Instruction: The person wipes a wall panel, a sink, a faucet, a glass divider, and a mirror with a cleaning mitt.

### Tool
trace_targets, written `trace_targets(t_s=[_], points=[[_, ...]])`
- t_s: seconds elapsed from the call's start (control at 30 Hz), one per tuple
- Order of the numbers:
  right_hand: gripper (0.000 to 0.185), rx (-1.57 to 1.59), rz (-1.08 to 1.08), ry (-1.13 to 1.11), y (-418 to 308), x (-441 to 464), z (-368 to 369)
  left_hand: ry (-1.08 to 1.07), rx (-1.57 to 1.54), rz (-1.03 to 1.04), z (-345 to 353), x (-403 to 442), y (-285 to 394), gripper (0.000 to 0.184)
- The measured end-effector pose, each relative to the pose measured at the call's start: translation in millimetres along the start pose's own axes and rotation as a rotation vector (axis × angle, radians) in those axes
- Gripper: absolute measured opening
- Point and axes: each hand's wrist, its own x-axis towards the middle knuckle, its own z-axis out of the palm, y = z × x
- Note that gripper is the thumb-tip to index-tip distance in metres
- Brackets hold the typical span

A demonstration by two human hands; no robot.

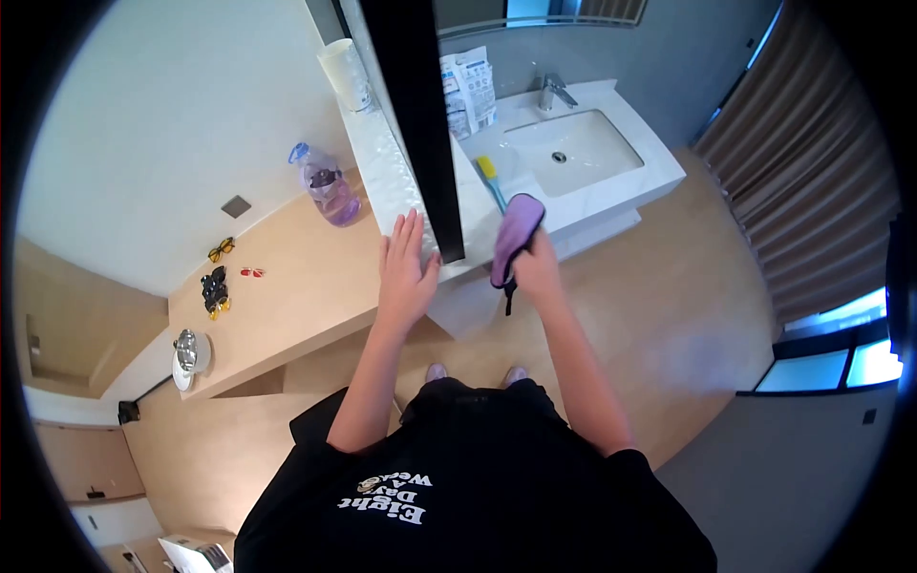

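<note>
My left hand (409,267) lies flat on the white marble-look counter (379,158), its fingers stretched out beside the foot of a black upright post (420,124). In my right hand (540,270) is a purple cloth (519,229) with black edging, its folded part standing up above my fist. A short black strap hangs below it. Just behind the cloth, a brush with a yellow head (487,168) and a blue-green handle lies on the sink counter. My fingers partly hide behind the cloth.
A white basin (583,153) with a chrome faucet (554,91) is at the back right. Near it stands a white printed bag (468,91). To the left are a paper roll (344,74), a bottle of purple liquid (328,186), glasses (222,249) and a metal bowl (191,351).
</note>
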Motion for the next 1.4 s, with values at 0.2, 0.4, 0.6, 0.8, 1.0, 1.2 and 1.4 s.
trace_targets(t_s=[0.2,0.4,0.6,0.8,1.0,1.2,1.4], points=[[0.029,-0.548,0.088,-0.226,-53,12,0,-0.030,0.264,-0.050,6,1,-1,0.048],[0.030,-0.548,-0.009,-0.320,-36,34,1,-0.009,0.248,-0.071,4,4,3,0.043],[0.033,-0.484,-0.125,-0.445,0,73,18,-0.001,0.183,-0.105,5,1,3,0.033],[0.036,-0.640,-0.043,-0.449,0,116,48,0.099,0.136,-0.094,5,2,12,0.024],[0.037,-0.452,-0.020,-0.343,8,151,73,0.159,0.068,-0.140,3,3,22,0.023],[0.035,-0.325,-0.098,-0.302,44,180,87,0.150,0.176,-0.118,13,-3,6,0.021],[0.039,0.228,0.369,-0.319,16,168,84,0.046,0.231,-0.276,9,-12,21,0.047]])
